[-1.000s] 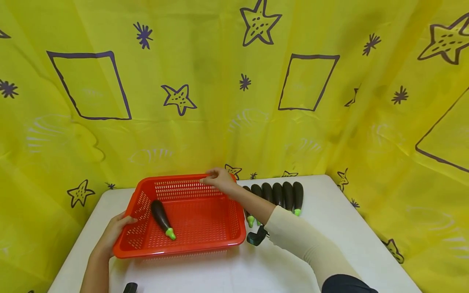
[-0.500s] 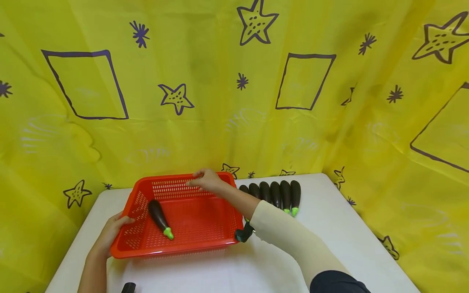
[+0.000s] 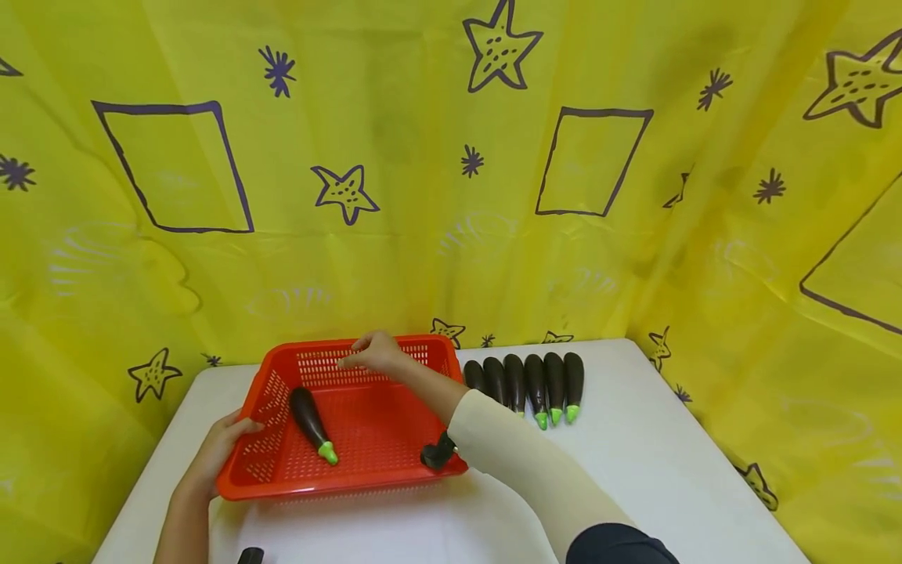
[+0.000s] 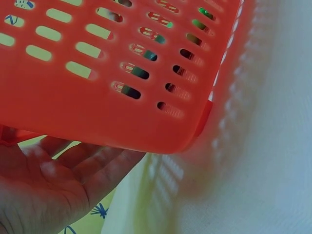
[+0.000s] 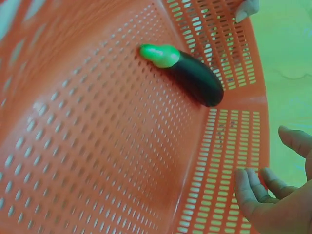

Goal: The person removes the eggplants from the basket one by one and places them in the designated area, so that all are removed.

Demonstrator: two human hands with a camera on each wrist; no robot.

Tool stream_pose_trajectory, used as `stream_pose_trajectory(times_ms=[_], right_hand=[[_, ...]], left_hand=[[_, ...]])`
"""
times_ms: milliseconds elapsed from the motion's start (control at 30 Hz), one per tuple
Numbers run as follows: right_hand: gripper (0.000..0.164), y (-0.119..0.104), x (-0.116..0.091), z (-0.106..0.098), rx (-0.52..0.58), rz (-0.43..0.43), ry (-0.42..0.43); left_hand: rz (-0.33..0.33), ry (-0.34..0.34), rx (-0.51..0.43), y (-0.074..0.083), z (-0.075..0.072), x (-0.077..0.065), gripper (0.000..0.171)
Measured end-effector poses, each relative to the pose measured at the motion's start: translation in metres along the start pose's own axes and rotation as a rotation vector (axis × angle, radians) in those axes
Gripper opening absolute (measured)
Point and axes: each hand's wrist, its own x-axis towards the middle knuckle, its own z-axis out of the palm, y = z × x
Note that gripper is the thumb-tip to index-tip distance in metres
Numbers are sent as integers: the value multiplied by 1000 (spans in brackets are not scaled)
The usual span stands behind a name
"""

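Note:
A red plastic basket [image 3: 380, 419] with slotted walls is tilted slightly above the white table. My left hand [image 3: 218, 450] grips its left rim, thumb on the inside; the left wrist view shows the fingers behind the wall. One dark eggplant [image 3: 310, 423] with a green stem end lies inside, near the left wall; the right wrist view has the same eggplant [image 5: 195, 80]. Over the far part of the basket hovers my right hand [image 3: 379, 352], its fingers loosely bent and holding nothing. In the right wrist view, that hand [image 5: 278, 202] is by the slotted far wall.
Several eggplants [image 3: 535, 384] lie side by side on the white table [image 3: 648, 446], right of the basket. A yellow patterned curtain [image 3: 409, 274] hangs close behind the table and along its sides. A black wrist camera mount [image 3: 438, 453] sits below my right forearm.
My right hand has moved left along the basket's far wall, uncovering more of the eggplant row. My left hand, the basket and the eggplant inside look the same.

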Motion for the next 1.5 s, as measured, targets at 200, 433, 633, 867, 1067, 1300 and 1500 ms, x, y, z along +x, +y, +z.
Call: stream_pose_trajectory(times_ms=[200,433,633,867,1067,1300,1500], right_hand=[[40,1,4,17,30,24,-24],[28,6,5,32,66,88,-88],[17,9,6,47,53,145,-83],[29,3,11,63,0,218,-88],[38,0,14,71,-97,252,-123],[33,6,20,79,-209,229,-111],[37,6,16,82,-175,219,-166]], left_hand=[[-6,2,6,0,0,0,58],[-7,-7,-10,-4,0,1,57],[-8,-9,-10,-6,-1,0,57],[-6,8,-10,-5,-2,1,57],[12,9,-5,-4,1,2,57],[1,11,-2,-3,1,2,57],[5,14,0,-3,0,3,57]])
